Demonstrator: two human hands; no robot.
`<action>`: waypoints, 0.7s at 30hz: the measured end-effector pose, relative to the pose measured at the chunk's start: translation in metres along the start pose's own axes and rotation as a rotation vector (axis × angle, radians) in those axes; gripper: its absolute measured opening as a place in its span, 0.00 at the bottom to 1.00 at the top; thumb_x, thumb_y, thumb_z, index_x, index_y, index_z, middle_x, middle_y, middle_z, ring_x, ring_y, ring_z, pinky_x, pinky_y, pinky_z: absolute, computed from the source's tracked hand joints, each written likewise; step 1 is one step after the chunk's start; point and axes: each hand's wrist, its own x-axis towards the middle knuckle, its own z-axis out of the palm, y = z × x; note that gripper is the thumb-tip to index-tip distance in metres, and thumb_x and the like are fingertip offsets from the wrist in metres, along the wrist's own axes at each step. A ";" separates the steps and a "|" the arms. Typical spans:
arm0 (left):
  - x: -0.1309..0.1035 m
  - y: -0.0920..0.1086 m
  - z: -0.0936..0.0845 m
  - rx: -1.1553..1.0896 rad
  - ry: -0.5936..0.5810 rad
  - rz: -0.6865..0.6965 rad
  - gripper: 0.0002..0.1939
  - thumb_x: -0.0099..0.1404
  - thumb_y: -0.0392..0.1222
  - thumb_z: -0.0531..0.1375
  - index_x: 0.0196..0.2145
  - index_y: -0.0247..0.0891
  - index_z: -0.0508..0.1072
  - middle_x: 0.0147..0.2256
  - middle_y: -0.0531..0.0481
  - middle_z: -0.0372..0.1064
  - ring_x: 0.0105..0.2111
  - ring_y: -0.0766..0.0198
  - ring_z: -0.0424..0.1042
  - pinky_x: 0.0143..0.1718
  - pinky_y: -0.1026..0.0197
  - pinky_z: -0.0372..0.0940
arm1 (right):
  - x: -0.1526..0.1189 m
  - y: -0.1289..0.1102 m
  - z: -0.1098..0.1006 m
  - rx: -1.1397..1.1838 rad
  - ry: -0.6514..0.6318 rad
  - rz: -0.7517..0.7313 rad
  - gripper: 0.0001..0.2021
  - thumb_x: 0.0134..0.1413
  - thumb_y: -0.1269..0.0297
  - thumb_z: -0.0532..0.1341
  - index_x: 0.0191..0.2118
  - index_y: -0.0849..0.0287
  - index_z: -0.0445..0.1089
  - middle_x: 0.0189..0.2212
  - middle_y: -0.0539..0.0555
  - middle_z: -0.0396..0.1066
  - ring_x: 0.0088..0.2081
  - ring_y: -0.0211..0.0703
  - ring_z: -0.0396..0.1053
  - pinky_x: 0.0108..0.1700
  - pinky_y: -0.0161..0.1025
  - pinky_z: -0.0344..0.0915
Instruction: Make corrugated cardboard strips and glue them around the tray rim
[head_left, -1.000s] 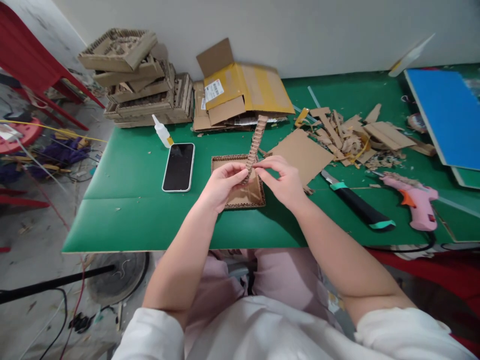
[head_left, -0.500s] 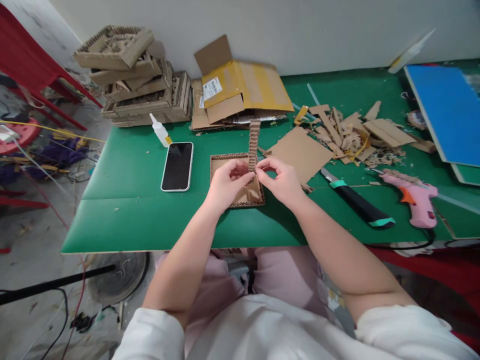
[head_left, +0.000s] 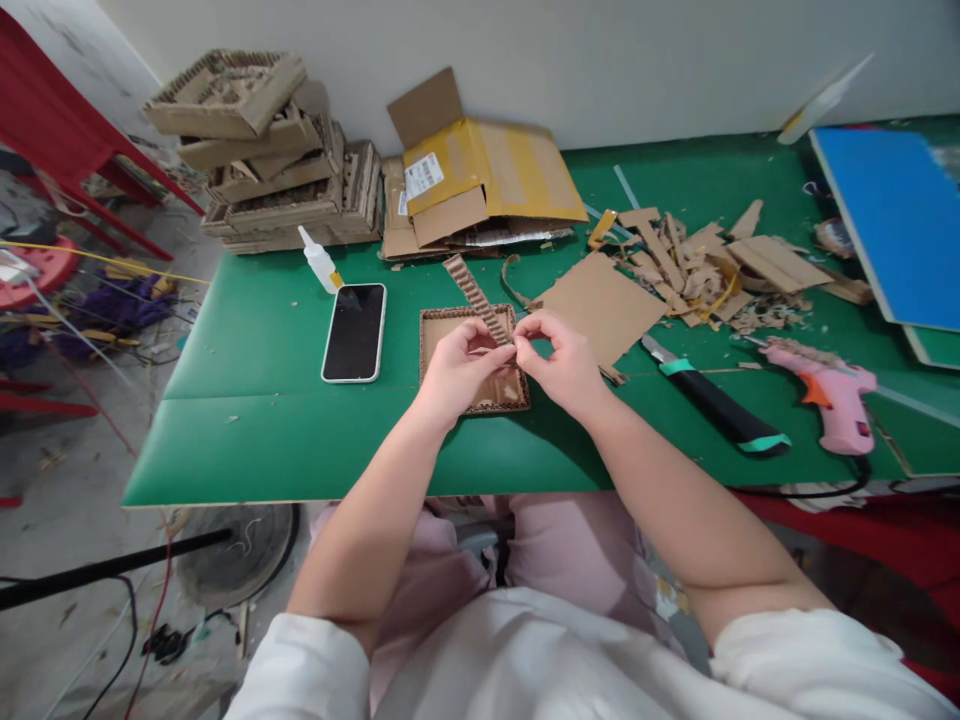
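Green table (head_left: 270, 430) — corrugated strip (head_left: 477, 297) (aslant, away leftward)

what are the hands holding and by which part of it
A narrow corrugated cardboard strip, by its near end, in the left hand. The right hand meets that end; its exact grip is hard to tell.

At centre, the strip (head_left: 472, 290) is matt, ribbed cardboard; the tray (head_left: 495, 409) has a rough corrugated cardboard rim. Left of centre, the phone (head_left: 355, 333) has a glossy dark screen. The tabletop (head_left: 247, 440) looks smooth, faintly sheeny. At right, the glue gun (head_left: 846, 405) is smooth plastic, the knife (head_left: 712, 405) metal-bladed.
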 end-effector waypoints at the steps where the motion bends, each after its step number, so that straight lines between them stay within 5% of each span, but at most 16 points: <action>1: 0.000 0.000 0.001 -0.013 -0.003 -0.010 0.09 0.53 0.32 0.64 0.30 0.35 0.65 0.28 0.57 0.68 0.27 0.74 0.70 0.34 0.65 0.69 | 0.000 0.000 0.000 0.003 0.000 0.000 0.03 0.47 0.66 0.54 0.25 0.54 0.60 0.24 0.48 0.65 0.30 0.38 0.64 0.35 0.38 0.64; 11: 0.002 0.002 -0.008 -0.050 0.070 0.043 0.08 0.54 0.35 0.63 0.32 0.35 0.67 0.31 0.53 0.71 0.31 0.69 0.72 0.30 0.67 0.68 | 0.004 0.008 -0.013 0.193 0.166 0.152 0.05 0.53 0.61 0.55 0.29 0.55 0.62 0.26 0.48 0.66 0.28 0.34 0.65 0.33 0.35 0.64; 21: 0.005 0.010 -0.029 0.210 0.155 0.174 0.13 0.51 0.39 0.66 0.37 0.37 0.77 0.30 0.51 0.73 0.27 0.71 0.66 0.26 0.67 0.61 | 0.012 0.032 -0.028 0.066 0.384 0.143 0.15 0.56 0.55 0.56 0.23 0.55 0.60 0.20 0.47 0.61 0.25 0.34 0.63 0.31 0.37 0.65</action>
